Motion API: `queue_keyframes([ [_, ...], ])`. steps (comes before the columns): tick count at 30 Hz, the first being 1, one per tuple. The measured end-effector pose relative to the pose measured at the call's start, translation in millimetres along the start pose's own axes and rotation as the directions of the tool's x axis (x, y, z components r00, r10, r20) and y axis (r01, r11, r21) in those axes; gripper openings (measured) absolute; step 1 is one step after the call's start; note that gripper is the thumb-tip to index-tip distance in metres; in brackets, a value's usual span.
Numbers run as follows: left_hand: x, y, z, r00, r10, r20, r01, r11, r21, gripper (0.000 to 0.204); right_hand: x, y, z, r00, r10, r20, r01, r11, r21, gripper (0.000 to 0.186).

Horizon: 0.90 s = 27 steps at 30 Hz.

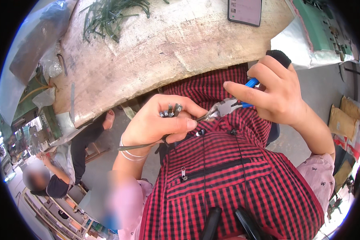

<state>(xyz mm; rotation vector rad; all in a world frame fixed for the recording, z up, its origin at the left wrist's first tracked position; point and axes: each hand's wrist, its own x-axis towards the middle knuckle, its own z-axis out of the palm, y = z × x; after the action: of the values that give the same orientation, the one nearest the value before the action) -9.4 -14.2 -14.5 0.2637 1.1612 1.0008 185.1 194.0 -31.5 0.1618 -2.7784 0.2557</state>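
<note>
Pinching a bundle of short grey metal-tipped cable pieces (171, 111) in a closed grip, the left hand (158, 122) sat close to blue-handled steel pliers (228, 107) squeezed by the right hand (278, 94); their nose (nearly touching the thumb) could nip skin if it slipped

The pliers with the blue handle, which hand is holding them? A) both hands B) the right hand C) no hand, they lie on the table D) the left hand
B: the right hand is wrapped around the blue handle of the pliers, while the left hand holds a bunch of small metal pieces up to the pliers' tip.
</note>
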Motion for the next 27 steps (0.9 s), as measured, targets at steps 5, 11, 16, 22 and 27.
queue_keyframes([
  [5, 2.3, 1.3, 5.5, 0.999, -0.052, 0.017, 0.049, 0.992, 0.112, 0.02, 5.0, 7.8, 5.0, 0.985, -0.139, -0.106, 0.131, 0.988, -0.08, 0.048],
  [11, 1.4, 5.3, 9.0, 0.999, -0.026, -0.047, 0.031, 0.991, 0.127, 0.018, 7.2, 6.3, -5.2, 0.993, -0.111, 0.04, 0.113, 0.992, -0.052, 0.042],
  [16, 13.4, -26.0, -5.0, 0.971, 0.182, 0.153, -0.158, 0.975, -0.157, 0.019, -17.9, -6.2, 34.5, 0.986, 0.159, -0.054, -0.124, 0.904, 0.409, 0.046],
  [22, 19.8, -3.7, -28.5, 0.657, 0.58, -0.48, -0.441, 0.813, 0.379, 0.024, -23.4, -14.3, 23.0, 0.649, 0.567, 0.507, -0.512, -0.167, 0.843, 0.057],
  [27, 80.4, 73.3, -121.6, 0.345, 0.923, 0.17, 0.402, -0.309, 0.862, 0.017, 5.6, -41.9, 10.7, 0.989, 0.036, 0.146, -0.033, -0.896, 0.443, 0.065],
])
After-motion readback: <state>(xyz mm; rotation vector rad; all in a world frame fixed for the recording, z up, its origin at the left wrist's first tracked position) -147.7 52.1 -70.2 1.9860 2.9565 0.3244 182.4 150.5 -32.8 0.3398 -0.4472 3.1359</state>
